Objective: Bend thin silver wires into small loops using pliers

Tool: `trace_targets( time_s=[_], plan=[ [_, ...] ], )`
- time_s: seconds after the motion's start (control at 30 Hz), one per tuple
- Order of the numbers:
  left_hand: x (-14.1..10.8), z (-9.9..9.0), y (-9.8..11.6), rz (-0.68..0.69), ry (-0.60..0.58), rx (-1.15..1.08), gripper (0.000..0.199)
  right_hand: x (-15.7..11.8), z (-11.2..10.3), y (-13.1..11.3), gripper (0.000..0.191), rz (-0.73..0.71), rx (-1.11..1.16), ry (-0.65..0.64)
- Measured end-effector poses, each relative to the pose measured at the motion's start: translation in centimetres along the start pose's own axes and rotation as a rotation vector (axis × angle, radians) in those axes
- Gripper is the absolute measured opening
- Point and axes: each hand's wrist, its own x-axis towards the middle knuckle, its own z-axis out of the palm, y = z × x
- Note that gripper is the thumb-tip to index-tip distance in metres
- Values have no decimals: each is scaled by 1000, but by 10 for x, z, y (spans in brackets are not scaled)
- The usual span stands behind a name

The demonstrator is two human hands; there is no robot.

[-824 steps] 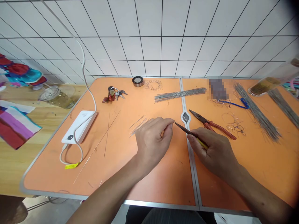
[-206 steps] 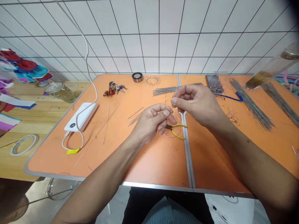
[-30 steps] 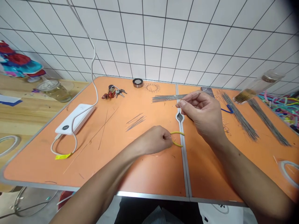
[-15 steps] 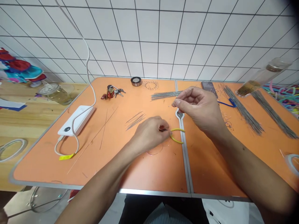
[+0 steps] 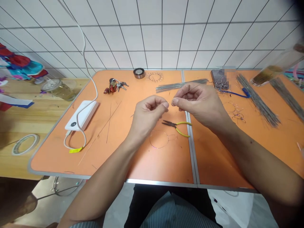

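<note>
Pinched between thumb and fingertips of the right hand [image 5: 201,104], a thin wire [image 5: 193,88] runs with its long axis slanting up and to the right, away from the left hand [image 5: 148,110]. Fingers [image 5: 164,105] of the left hand curl closed just beside the right fingertips, but whether they grasp anything cannot be told. Needle-nose pliers with yellow grips [image 5: 176,125] lie below the gap between the hands on the orange table [image 5: 161,167], just above a loop of fine wire [image 5: 158,139].
</note>
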Motion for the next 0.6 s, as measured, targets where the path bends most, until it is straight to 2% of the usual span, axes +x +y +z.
trace_targets(
  time_s=[0.1, 0.23, 0.3, 0.4, 0.5, 0.57, 0.6],
  plan=[
    [2, 2, -1, -30, 31, -131, 11, -4, 9, 3, 17, -38, 1, 16],
    [4, 4, 3, -190, 54, -282, 16, -9, 18, 9, 15, -92, -15, 26],
    [7, 2, 6, -228, 93, -328, 20, -8, 15, 14, 4, -120, -107, -33],
    [13, -5, 10, -180, 176, -358, 29, -3, 1, 27, 22, -127, -472, -197],
    [19, -11, 12, -163, 208, -376, 33, 1, -11, 43, 21, -94, -777, -381],
    [20, -13, 12, -184, 202, -387, 31, 2, -13, 54, 35, -77, -758, -441],
    [20, -13, 12, -191, 197, -396, 30, 1, -13, 58, 39, -53, -637, -387]
  ],
)
